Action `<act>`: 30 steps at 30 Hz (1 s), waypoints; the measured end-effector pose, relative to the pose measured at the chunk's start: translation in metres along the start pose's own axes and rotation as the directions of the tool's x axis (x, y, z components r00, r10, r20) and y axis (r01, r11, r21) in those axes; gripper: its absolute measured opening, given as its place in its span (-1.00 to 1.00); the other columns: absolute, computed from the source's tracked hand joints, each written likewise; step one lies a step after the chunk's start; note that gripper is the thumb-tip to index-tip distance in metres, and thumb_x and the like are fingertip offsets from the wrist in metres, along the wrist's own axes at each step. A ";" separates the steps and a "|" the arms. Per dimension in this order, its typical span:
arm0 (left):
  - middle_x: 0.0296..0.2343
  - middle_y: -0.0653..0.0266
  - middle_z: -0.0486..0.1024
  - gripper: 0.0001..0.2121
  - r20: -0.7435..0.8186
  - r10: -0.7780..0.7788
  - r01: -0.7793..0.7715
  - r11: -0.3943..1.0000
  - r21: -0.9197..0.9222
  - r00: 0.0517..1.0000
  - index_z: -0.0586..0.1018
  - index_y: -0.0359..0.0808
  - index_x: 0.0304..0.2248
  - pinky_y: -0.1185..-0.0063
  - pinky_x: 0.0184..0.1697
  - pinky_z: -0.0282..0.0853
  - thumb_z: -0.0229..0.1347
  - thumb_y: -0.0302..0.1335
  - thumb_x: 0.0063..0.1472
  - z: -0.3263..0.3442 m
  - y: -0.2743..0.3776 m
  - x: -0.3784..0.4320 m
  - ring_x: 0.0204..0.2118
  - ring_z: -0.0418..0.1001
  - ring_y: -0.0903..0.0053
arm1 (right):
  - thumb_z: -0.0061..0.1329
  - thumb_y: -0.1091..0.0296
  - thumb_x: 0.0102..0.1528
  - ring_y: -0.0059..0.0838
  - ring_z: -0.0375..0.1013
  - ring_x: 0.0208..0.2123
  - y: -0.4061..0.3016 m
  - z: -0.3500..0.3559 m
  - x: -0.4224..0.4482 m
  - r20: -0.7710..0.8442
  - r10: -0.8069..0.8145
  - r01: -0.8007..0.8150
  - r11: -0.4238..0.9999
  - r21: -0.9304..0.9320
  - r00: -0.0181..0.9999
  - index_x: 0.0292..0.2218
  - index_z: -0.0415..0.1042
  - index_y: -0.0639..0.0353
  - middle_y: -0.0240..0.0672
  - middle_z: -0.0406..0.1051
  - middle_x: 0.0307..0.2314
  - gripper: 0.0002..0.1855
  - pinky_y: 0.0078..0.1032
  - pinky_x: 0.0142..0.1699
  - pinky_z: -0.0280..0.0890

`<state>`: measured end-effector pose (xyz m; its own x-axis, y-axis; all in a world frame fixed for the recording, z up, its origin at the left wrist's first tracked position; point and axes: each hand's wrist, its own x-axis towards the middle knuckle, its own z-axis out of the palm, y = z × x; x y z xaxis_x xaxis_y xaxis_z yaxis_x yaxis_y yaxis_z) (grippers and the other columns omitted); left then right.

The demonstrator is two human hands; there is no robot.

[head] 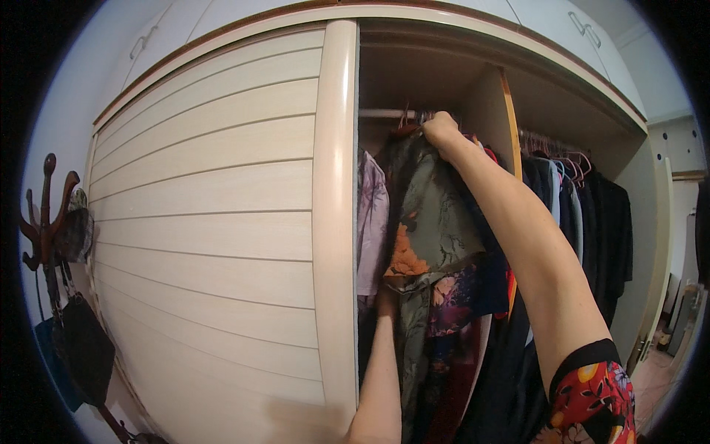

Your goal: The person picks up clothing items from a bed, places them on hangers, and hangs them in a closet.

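At the hanging rod (388, 113) inside a wardrobe, my right hand (442, 131) is closed on the upper part of a grey-green garment (444, 222) with an orange flower print. Exactly where its fingers grip, cloth or hanger, is hidden. My left hand (387, 304) reaches up under the short sleeve of this garment; the cloth hides its fingers. To the left hangs a lilac shirt (370, 222). Behind and below the grey-green sleeve shows a dark purple floral garment (452, 302). A reddish-brown hanger (406, 131) sits left of my right hand.
A cream slatted sliding door (205, 233) covers the wardrobe's left side. An upright divider (511, 122) separates my section from dark clothes (607, 222) on the right. At far left, bags (83, 349) hang from a wooden coat stand (47, 222). White cupboards (421, 11) run overhead.
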<state>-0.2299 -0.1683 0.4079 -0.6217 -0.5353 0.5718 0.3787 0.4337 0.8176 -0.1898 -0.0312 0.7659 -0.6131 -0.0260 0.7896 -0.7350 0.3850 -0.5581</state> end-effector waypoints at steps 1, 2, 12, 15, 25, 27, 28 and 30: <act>-0.05 0.05 0.27 -0.58 -0.001 0.006 -0.006 1.000 0.006 1.000 0.24 -0.36 0.01 0.48 0.06 0.11 -0.03 -0.40 0.18 0.002 0.000 0.000 0.01 0.22 0.29 | -0.11 0.41 -0.01 0.05 0.37 -0.11 0.007 0.004 0.006 0.002 0.003 -0.003 1.000 0.001 1.000 -0.26 0.43 0.45 0.17 0.38 -0.22 -0.70 -0.28 -0.07 0.27; -0.05 0.05 0.27 -0.59 -0.001 0.011 -0.011 1.000 0.009 1.000 0.25 -0.36 0.00 0.47 0.06 0.12 -0.03 -0.39 0.18 0.003 0.000 0.000 0.00 0.22 0.29 | -0.10 0.41 -0.01 0.05 0.37 -0.11 0.015 0.007 0.012 0.036 -0.030 0.031 0.999 -0.037 0.999 -0.26 0.43 0.45 0.16 0.38 -0.21 -0.69 -0.28 -0.07 0.27; -0.10 0.06 0.28 -0.61 -0.079 0.115 -0.107 0.990 0.095 0.990 0.28 -0.35 -0.05 0.45 0.01 0.14 -0.02 -0.31 0.19 0.034 0.013 -0.011 -0.07 0.24 0.27 | -0.08 0.38 -0.05 -0.07 0.46 -0.24 0.047 -0.011 -0.040 0.095 -0.525 0.503 0.724 -0.472 0.846 -0.41 0.49 0.27 0.01 0.43 -0.32 -0.81 -0.22 -0.17 0.38; -0.12 0.06 0.29 -0.61 -0.161 0.247 -0.236 0.968 0.087 0.955 0.29 -0.35 -0.07 0.44 -0.01 0.15 -0.02 -0.29 0.19 0.076 0.039 -0.023 -0.09 0.24 0.26 | -0.05 0.41 -0.17 -0.16 0.34 -0.30 0.079 -0.052 -0.094 0.103 -0.863 0.743 0.359 -0.565 0.495 -0.43 0.43 0.20 -0.15 0.34 -0.34 -0.83 -0.35 -0.33 0.27; -0.17 0.06 0.30 -0.61 -0.265 0.618 -0.540 0.781 0.314 0.740 0.32 -0.34 -0.13 0.42 -0.06 0.18 -0.01 -0.21 0.20 0.157 0.188 -0.266 -0.15 0.26 0.24 | -0.10 0.35 -0.14 -0.30 0.37 -0.35 0.357 -0.490 -0.398 0.478 -0.133 0.387 0.785 -0.484 0.868 -0.40 0.39 0.24 -0.27 0.35 -0.42 -0.78 -0.43 -0.31 0.31; -0.18 0.06 0.30 -0.61 -0.210 0.658 -0.593 0.747 0.299 0.723 0.33 -0.34 -0.14 0.42 -0.07 0.18 -0.01 -0.20 0.20 0.184 0.223 -0.331 -0.17 0.26 0.24 | -0.09 0.40 -0.13 -0.23 0.42 -0.35 0.412 -0.599 -0.506 0.280 0.322 0.026 0.613 -0.790 0.905 -0.44 0.42 0.24 -0.20 0.40 -0.43 -0.84 -0.35 -0.33 0.36; -0.19 0.06 0.30 -0.61 -0.176 0.672 -0.622 0.736 0.266 0.720 0.33 -0.34 -0.14 0.42 -0.08 0.18 -0.01 -0.19 0.20 0.196 0.241 -0.359 -0.17 0.26 0.24 | -0.08 0.40 -0.11 -0.20 0.44 -0.36 0.427 -0.644 -0.574 0.173 0.532 -0.137 0.493 -0.859 0.829 -0.45 0.43 0.24 -0.17 0.42 -0.44 -0.86 -0.32 -0.35 0.37; -0.20 0.07 0.30 -0.61 -0.095 0.678 -0.660 0.733 0.167 0.729 0.34 -0.34 -0.15 0.41 -0.09 0.19 0.00 -0.18 0.20 0.237 0.267 -0.416 -0.19 0.27 0.23 | -0.05 0.38 -0.08 -0.12 0.48 -0.40 0.397 -0.729 -0.699 -0.024 0.833 -0.449 0.274 -0.850 0.553 -0.50 0.45 0.23 -0.10 0.45 -0.52 -0.87 -0.24 -0.39 0.38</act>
<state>-0.0327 0.3418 0.3719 -0.1313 -0.1652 0.9775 0.5729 0.7920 0.2108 0.1585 0.8121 0.1784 -0.9444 0.3281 -0.0221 0.3201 0.9017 -0.2906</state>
